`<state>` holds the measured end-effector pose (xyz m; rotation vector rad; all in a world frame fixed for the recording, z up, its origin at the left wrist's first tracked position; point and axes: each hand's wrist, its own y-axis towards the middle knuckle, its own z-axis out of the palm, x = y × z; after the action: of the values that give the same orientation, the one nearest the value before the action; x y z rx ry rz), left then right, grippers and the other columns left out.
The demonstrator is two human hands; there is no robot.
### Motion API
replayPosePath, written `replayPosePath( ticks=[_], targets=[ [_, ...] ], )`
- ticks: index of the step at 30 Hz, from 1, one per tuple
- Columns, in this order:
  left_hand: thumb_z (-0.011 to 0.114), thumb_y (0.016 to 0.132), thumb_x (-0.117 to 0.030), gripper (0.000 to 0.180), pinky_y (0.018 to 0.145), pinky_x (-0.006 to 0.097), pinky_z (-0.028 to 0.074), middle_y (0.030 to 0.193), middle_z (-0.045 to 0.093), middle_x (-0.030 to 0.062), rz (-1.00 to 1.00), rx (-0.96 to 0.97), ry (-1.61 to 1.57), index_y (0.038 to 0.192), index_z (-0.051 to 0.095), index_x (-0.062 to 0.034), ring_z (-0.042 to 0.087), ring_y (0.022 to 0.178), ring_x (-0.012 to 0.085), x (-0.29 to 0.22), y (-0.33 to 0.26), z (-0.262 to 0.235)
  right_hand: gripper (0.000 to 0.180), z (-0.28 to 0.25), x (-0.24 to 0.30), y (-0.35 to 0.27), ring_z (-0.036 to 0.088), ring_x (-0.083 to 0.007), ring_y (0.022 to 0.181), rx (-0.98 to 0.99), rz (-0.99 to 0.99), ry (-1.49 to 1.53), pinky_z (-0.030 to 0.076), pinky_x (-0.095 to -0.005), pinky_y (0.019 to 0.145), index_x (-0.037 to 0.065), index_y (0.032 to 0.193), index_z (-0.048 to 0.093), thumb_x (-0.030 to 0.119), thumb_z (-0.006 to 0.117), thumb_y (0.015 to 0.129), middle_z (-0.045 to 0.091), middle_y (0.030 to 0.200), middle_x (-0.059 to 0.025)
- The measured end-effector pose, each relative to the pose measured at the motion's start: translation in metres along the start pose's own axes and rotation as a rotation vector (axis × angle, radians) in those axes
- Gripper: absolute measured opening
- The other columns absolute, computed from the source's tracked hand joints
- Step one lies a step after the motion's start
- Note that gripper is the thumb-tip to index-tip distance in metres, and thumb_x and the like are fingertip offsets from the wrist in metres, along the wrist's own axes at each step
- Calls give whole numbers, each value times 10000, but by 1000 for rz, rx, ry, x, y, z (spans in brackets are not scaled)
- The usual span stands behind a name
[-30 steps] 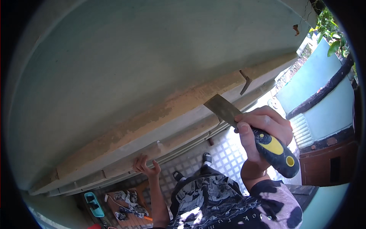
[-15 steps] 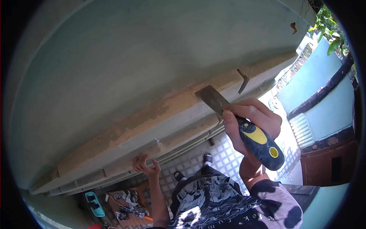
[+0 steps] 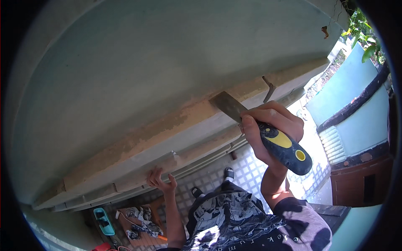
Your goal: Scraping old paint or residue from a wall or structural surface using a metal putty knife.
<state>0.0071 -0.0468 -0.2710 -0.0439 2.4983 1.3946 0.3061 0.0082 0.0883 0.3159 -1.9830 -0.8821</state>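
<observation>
My right hand (image 3: 274,125) is closed round the black and yellow handle of a putty knife (image 3: 227,105). Its flat metal blade points up and left, and its tip lies against the tan, patchy face of a ledge (image 3: 184,117) along the pale green wall (image 3: 150,58). Paint is worn in uneven patches on that face, left of the blade. Lower down, my left hand (image 3: 161,180) rests with fingers apart on the edge of a lower ledge (image 3: 142,173), holding nothing.
A bent metal hook (image 3: 269,88) sticks out of the ledge right of the blade. Below left are a turquoise tray (image 3: 104,221) and a brown board (image 3: 153,213) with crumpled cloths and a roller. A tiled floor (image 3: 247,171) lies under my feet; a brown cabinet (image 3: 360,184) stands at right.
My right hand has shifted slightly up and left with the putty knife, its blade moving a little along the ledge. My left hand has stayed in place.
</observation>
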Motion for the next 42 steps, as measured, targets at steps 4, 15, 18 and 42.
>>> replayPosePath(
  ticks=[4, 15, 18, 42],
  targets=[
    [555, 883, -359, 381, 1064, 521, 234, 1262, 567, 81, -2, 16, -4, 1179, 574, -120, 452, 1213, 339, 1, -2, -3, 87, -9, -3, -4, 659, -180, 604, 52, -144, -27, 499, -270, 567, 23, 794, 709, 104, 727, 766, 658, 677, -98],
    [570, 860, -360, 379, 1073, 539, 226, 1228, 568, 83, -41, 6, -18, 1154, 598, -122, 444, 1212, 329, -1, -3, 3, 84, 0, 3, 3, 643, -192, 580, 40, -15, 18, 488, -281, 561, 11, 796, 701, 87, 712, 761, 656, 684, -99],
    [570, 858, -368, 385, 1078, 545, 220, 1221, 571, 84, -57, 16, -10, 1154, 599, -123, 446, 1206, 330, 3, -7, -2, 84, 0, 5, -3, 645, -194, 585, 65, -76, -10, 487, -283, 560, 12, 795, 700, 89, 713, 763, 655, 685, -99],
    [564, 868, -371, 386, 1084, 537, 222, 1238, 573, 81, -50, 20, -26, 1165, 595, -126, 447, 1210, 327, -3, -3, 0, 54, 0, -20, 8, 728, -261, 813, 144, -265, 50, 572, -328, 766, 27, 824, 700, 64, 715, 787, 730, 842, -117]
  ],
)
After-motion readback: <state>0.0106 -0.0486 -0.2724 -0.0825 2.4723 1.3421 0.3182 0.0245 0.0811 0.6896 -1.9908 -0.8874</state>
